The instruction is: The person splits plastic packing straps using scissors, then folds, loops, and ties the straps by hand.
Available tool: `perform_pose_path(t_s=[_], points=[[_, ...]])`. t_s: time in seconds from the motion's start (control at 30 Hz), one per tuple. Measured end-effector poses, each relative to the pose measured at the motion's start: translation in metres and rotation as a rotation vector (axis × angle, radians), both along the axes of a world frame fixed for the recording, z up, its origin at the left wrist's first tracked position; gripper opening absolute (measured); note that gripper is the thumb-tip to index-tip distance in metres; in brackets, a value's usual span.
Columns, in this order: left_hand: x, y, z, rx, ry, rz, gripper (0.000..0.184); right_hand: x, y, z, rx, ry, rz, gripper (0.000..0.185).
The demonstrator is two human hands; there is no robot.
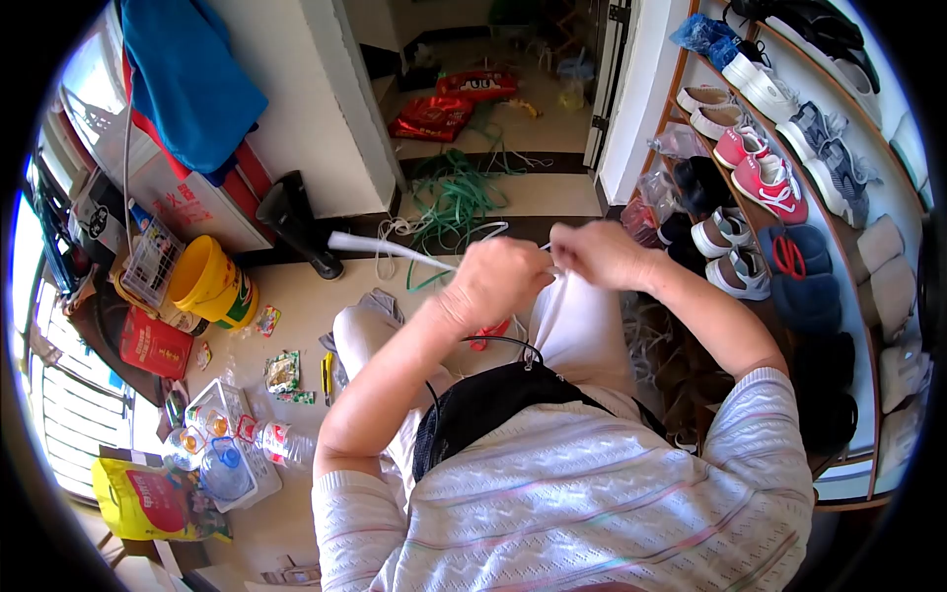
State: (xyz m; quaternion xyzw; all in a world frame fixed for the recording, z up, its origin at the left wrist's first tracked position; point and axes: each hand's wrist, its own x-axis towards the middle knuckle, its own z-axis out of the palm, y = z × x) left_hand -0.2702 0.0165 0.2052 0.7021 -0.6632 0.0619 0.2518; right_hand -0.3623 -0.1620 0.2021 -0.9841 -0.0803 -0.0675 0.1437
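My left hand [501,281] is closed, its fingers pinching a white plastic strap [390,249] above my lap. One flat end of the strap sticks out to the left, and a thin part curves up behind the knuckles. My right hand [604,255] is closed too, fingertips meeting the left ones on the same strip. The short piece between them is mostly hidden by the fingers. Beyond the hands, a tangle of green strapping [459,202] lies on the floor. A yellow utility knife [327,375] rests on the tiles left of my legs.
On the right stands a shoe rack [838,197] full of shoes. To the left are a yellow bucket [212,286], a red box [156,343], a white basket [258,483] with plastic bottles, and a black boot [296,225]. Red bags [432,118] lie past the doorway.
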Motion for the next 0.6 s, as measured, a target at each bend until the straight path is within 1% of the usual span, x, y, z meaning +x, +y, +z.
perform_pose_path(t_s=[0.03, 0.07, 0.1, 0.13, 0.17, 0.2, 0.23, 0.27, 0.3, 0.37, 0.4, 0.5, 0.53, 0.57, 0.6], points=[[0.008, 0.002, 0.011, 0.038, 0.028, -0.065, 0.014, -0.004, 0.005, 0.000, 0.079, 0.055, 0.096, 0.006], [0.016, 0.004, 0.019, 0.068, 0.297, -0.087, 0.018, -0.003, 0.003, -0.006, 0.276, 0.086, 0.204, 0.003], [0.023, 0.006, 0.025, 0.097, 0.565, -0.110, 0.021, -0.007, 0.007, 0.002, 0.486, 0.168, 0.195, 0.003], [0.032, 0.003, 0.019, 0.065, 0.836, -0.089, 0.023, -0.013, 0.012, 0.018, 0.695, 0.250, 0.184, 0.004], [0.033, 0.002, 0.012, -0.007, 1.141, -0.066, 0.014, -0.019, 0.016, 0.032, 0.903, 0.330, 0.170, 0.005], [0.035, -0.001, -0.001, -0.115, 1.068, -0.109, 0.013, -0.021, 0.014, 0.042, 1.002, 0.280, 0.202, 0.007], [0.034, -0.002, -0.010, -0.221, 0.995, -0.152, 0.013, -0.021, 0.014, 0.051, 1.037, 0.146, 0.153, 0.010], [0.033, -0.002, -0.016, 0.055, 1.218, -0.040, 0.015, -0.018, 0.010, 0.056, 1.035, 0.072, 0.087, 0.011], [0.018, -0.007, -0.018, 0.077, 1.164, -0.014, 0.020, -0.014, 0.006, 0.060, 1.031, 0.001, 0.023, 0.012], [-0.002, -0.015, -0.025, 0.080, 1.000, -0.010, 0.024, 0.001, 0.000, 0.058, 0.857, -0.115, -0.176, 0.014], [-0.007, -0.019, -0.033, -0.095, 0.612, -0.076, 0.022, 0.009, -0.008, 0.050, 0.735, -0.183, -0.236, 0.014], [-0.012, -0.011, -0.017, 0.081, 0.009, 0.144, 0.016, 0.022, -0.025, 0.024, 0.122, -0.362, -0.208, 0.014], [-0.008, -0.006, -0.005, 0.117, 0.003, 0.131, 0.013, 0.019, -0.020, 0.020, 0.076, -0.304, -0.188, 0.011], [-0.002, 0.000, 0.003, 0.038, -0.008, 0.101, 0.011, 0.014, -0.019, 0.016, 0.024, -0.220, -0.071, 0.010], [0.007, 0.004, 0.013, -0.044, 0.088, 0.021, 0.011, 0.011, -0.015, 0.012, 0.118, -0.129, 0.049, 0.010]])
